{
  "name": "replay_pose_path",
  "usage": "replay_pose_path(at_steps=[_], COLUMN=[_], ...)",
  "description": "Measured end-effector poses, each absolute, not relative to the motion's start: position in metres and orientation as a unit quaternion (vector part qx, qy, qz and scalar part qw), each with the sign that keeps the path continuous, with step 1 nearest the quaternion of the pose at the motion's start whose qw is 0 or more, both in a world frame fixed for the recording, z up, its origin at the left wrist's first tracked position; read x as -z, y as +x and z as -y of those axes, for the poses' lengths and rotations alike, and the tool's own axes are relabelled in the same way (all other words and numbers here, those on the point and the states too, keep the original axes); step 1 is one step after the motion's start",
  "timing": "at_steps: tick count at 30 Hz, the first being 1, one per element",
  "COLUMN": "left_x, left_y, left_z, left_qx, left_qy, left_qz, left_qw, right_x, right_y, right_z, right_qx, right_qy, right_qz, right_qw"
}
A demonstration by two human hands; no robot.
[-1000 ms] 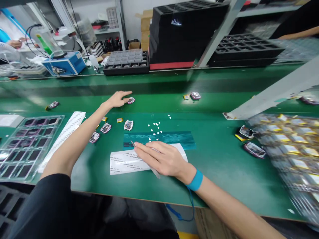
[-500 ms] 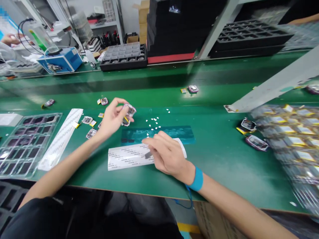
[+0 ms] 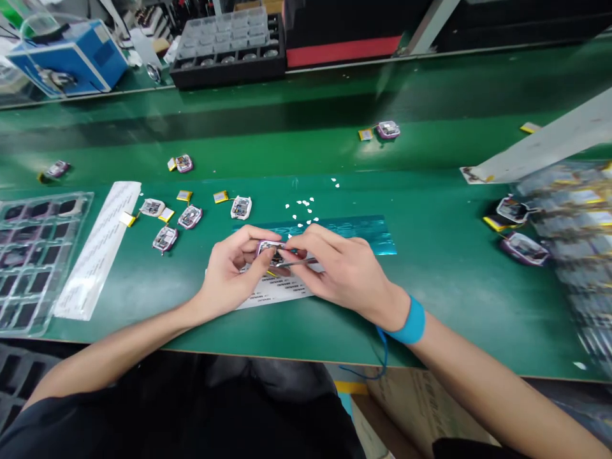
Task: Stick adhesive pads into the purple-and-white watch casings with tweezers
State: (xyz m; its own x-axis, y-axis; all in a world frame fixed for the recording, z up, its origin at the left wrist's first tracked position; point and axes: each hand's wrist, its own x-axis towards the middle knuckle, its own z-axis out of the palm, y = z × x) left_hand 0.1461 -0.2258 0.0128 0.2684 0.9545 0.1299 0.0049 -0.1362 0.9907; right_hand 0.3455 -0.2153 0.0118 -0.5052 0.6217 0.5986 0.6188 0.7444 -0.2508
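Between the fingers and thumb of my left hand is a small open smartwatch body, purple-rimmed with its circuit board showing. A bit of yellow, perhaps its battery, shows below it. My right hand pinches a thin grey metal tool, its tip at the watch body; its exact kind is unclear. Both hands are above a printed white backing strip and a shiny teal film, partly covering them. Small white pieces lie scattered just beyond.
Several open watch bodies with batteries lie to the left, near a long white strip and a clear compartment tray. Two more watch bodies and stacked trays of batteries are on the right. A slanted white post rises there.
My left hand has brought the watch body down and right, over the white strip. The right hand's tool now meets it. The view has tilted down; another watch body with battery is uncovered.
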Motion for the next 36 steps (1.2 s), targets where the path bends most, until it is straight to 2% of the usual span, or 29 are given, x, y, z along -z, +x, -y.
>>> replay_pose_path(at_steps=[4, 10, 18, 24, 32, 36], left_x=[-0.012, -0.012, -0.014, -0.012, -0.016, -0.017], left_y=[0.148, 0.148, 0.145, 0.147, 0.148, 0.148], left_z=[0.228, 0.229, 0.23, 0.231, 0.244, 0.243], left_qx=[-0.489, -0.507, -0.498, -0.488, -0.454, -0.452], left_qy=[0.58, 0.581, 0.611, 0.608, 0.659, 0.65], left_qz=[-0.394, -0.406, -0.426, -0.436, -0.477, -0.482], left_qw=[0.518, 0.49, 0.444, 0.451, 0.363, 0.375], right_x=[-0.011, -0.01, -0.009, -0.002, -0.015, -0.015], right_y=[0.347, 0.344, 0.334, 0.338, 0.342, 0.342], right_z=[0.213, 0.216, 0.225, 0.225, 0.228, 0.226], right_qx=[-0.063, -0.012, -0.061, 0.0, 0.095, 0.079], right_qy=[-0.362, -0.355, -0.382, -0.384, -0.308, -0.31], right_qz=[0.857, 0.861, 0.821, 0.841, 0.892, 0.894], right_qw=[0.36, 0.364, 0.42, 0.38, 0.318, 0.313])
